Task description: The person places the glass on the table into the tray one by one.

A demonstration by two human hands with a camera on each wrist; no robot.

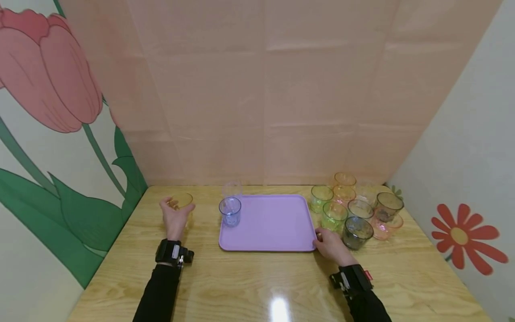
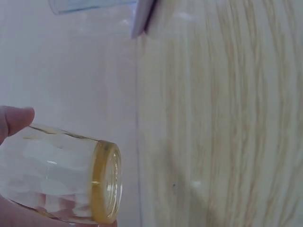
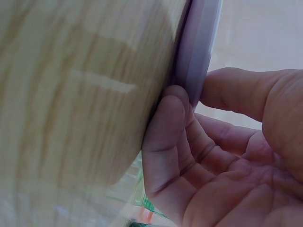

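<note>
At the left of the table my left hand [image 1: 175,218] holds a clear yellow-tinted glass [image 2: 61,175], thumb on one side and fingers on the other. The left wrist view shows its thick amber base close over the wood. My right hand [image 1: 331,245] pinches the near right corner of a purple tray [image 1: 273,223], with the thumb [image 3: 236,92] on the rim and fingers curled beneath. On the tray's left side stands a blue glass [image 1: 230,212]. Behind it, at the far left corner, is a pale pinkish glass [image 1: 232,188].
Right of the tray several glasses crowd together, among them a green glass [image 1: 335,217], a dark grey glass [image 1: 357,233] and a brown glass [image 1: 388,206]. The grey one stands close to my right hand. A pinkish covering [image 1: 261,89] hangs behind the wooden table [image 1: 241,286].
</note>
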